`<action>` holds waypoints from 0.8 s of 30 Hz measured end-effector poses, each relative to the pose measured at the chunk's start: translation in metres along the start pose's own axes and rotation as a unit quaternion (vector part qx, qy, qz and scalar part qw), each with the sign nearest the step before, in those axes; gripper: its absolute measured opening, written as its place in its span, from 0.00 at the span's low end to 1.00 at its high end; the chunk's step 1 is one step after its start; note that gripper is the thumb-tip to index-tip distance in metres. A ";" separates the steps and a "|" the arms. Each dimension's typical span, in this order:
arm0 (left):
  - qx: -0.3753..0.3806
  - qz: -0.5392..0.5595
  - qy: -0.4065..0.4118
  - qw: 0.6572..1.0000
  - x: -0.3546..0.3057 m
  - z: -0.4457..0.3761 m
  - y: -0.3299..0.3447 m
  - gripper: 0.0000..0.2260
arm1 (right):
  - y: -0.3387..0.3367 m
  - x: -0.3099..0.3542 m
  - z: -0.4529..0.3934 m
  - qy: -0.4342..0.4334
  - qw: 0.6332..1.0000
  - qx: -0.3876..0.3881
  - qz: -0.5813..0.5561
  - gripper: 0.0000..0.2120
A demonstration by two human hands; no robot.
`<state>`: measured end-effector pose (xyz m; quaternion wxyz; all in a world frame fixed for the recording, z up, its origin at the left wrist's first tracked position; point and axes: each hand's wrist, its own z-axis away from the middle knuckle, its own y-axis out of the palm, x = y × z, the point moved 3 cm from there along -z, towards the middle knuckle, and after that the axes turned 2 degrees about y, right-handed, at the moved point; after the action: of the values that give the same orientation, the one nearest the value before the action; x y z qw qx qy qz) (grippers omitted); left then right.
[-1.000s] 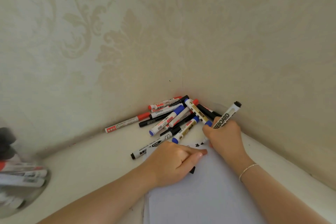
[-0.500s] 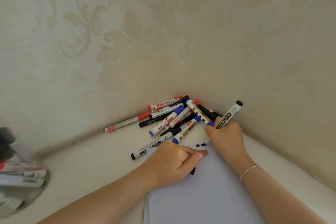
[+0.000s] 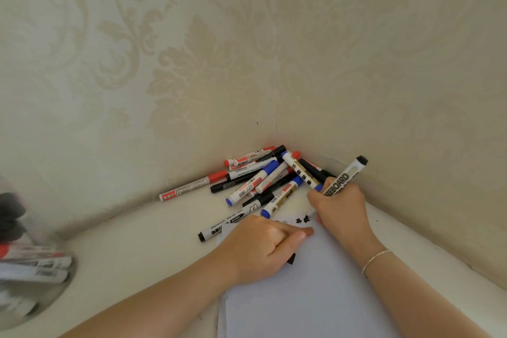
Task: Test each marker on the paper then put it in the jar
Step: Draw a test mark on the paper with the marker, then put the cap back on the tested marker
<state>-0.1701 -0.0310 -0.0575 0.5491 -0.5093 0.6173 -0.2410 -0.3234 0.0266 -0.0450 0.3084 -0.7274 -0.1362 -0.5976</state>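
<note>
I see a smooth cream-white table set into a corner of walls covered in pale, embossed damask wallpaper. A stack of flat white paper lies near me, with small black marks at its far edge. In the corner sits a loose pile of markers: slim cylinders with white printed barrels and red, blue or black caps, lying crossed over one another. One red-capped marker lies apart along the left wall, and a black-capped one reaches toward the paper.

At the far left edge, blurred, is a clear rounded jar lying on its side or tilted; I cannot tell which. Several markers with white barrels are inside it.

My right hand grasps a white marker printed with black lettering, fingers wrapped round the lower barrel, its black end pointing up and away toward the right wall; the writing end is hidden under the hand, down at the paper's far edge. My left hand rests on the paper with fingers curled in and thumb stretched forward, and a small black object, partly hidden, pokes out beneath it.
</note>
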 end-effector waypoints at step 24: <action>-0.204 0.087 -0.146 0.964 0.008 -0.001 -0.022 0.14 | 0.010 0.022 0.018 0.056 0.898 0.154 -0.409 0.10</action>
<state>-0.1623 -0.0465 -0.0412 0.5362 -0.5849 0.6084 0.0158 -0.2985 0.0260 -0.0286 0.1519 -0.5167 -0.4946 -0.6821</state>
